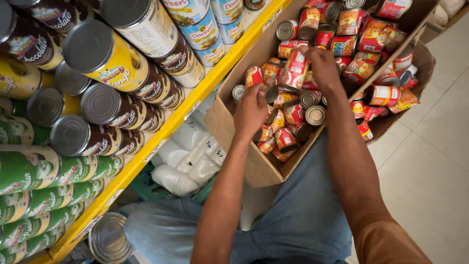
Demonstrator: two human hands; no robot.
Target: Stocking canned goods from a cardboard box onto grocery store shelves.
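**Both hands down among small red tins in a cardboard box**

Nearest the lens, along the left edge of the frame: large tins stacked on their sides on a yellow shelf (171,128), green-labelled ones (29,168) at lower left, brown-labelled ones (105,137) above them, a yellow-labelled tin (105,56) at upper left, blue-and-white ones (205,34) at the top. One big tin (108,238) standing upright at the bottom, lid facing up.

Lower centre: blue jeans (298,220) over bent knees, an orange sleeve (386,244) at lower right. Behind the left knee, white plastic sacks (188,156) tucked under the shelf.

Further out, at centre: left hand (250,111) curled knuckles-up over the near corner of an open cardboard box (259,168), fingertips buried among the small red-labelled tins (286,124); whether anything is pinched there, impossible to tell. Just beyond, upper centre: right hand (320,66) closed around one red tin (293,68), lifted slightly above the heap, tilted, fingers wrapped over its far side.

Upper right: same box's far section, more small tins (361,44) jumbled on their sides and ends, some spilling toward a second flap (422,61). Pale tiled floor (430,161) along the right edge.
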